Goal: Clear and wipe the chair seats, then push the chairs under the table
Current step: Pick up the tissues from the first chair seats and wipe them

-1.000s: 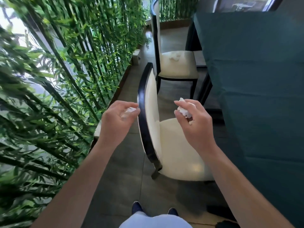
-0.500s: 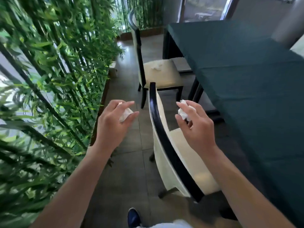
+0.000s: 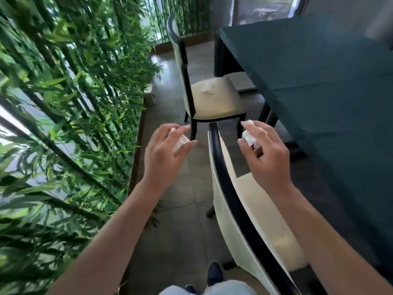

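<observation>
Tissues stay wadded, one in your left hand (image 3: 164, 154) and one in your right hand (image 3: 264, 155), as you've stepped behind the near chair (image 3: 231, 201), closing on the far chair (image 3: 214, 101), where another tissue (image 3: 208, 87) waits.

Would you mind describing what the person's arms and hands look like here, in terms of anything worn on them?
Both forearms are bare right to the lower edge of the picture: no sleeves, gloves, watch or bracelet show. The left hand and the right hand carry no visible rings, and the fingernails look short and unpainted.
</observation>
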The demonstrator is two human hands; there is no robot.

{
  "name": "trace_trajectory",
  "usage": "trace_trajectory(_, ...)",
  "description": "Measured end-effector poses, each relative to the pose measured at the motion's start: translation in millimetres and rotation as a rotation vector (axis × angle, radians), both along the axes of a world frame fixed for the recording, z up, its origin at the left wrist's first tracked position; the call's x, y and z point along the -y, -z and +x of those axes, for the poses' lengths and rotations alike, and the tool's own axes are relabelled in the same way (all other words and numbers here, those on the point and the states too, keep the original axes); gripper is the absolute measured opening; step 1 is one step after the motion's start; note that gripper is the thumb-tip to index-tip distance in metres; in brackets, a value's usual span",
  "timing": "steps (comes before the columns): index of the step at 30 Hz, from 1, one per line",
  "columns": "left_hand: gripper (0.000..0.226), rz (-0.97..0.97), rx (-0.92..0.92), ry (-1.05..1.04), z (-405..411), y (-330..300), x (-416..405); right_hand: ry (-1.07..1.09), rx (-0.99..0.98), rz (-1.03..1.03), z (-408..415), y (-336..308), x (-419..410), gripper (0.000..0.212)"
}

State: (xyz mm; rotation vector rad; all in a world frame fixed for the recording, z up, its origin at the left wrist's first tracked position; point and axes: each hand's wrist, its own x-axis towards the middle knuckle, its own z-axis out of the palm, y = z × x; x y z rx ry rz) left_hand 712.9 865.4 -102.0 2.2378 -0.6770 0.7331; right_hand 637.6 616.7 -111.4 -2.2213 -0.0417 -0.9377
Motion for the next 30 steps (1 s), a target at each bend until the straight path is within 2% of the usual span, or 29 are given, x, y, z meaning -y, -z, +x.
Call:
trace_trajectory(3,0.041,-0.005,0.068,-0.022,28,-5,4,0.009,-0.024,0.019,28,1,1,0.035)
trace_trajectory(9,0.047,-0.012,0.079,0.018,84,-1,9,0.015,0.017,0.013,85,-2,6,0.035)
trace_trajectory(16,0.047,-0.054,0.061,0.052,171,16,9,0.060,-0.031,0.019,156,8,-2,0.035)
trace_trajectory(25,0.047,-0.073,0.013,0.201,317,25,-10,0.225,-0.066,-0.024,264,0,-34,0.035)
trace_trajectory(30,0.048,-0.049,0.015,0.264,378,30,-5,0.244,-0.110,-0.020,313,7,-41,0.035)
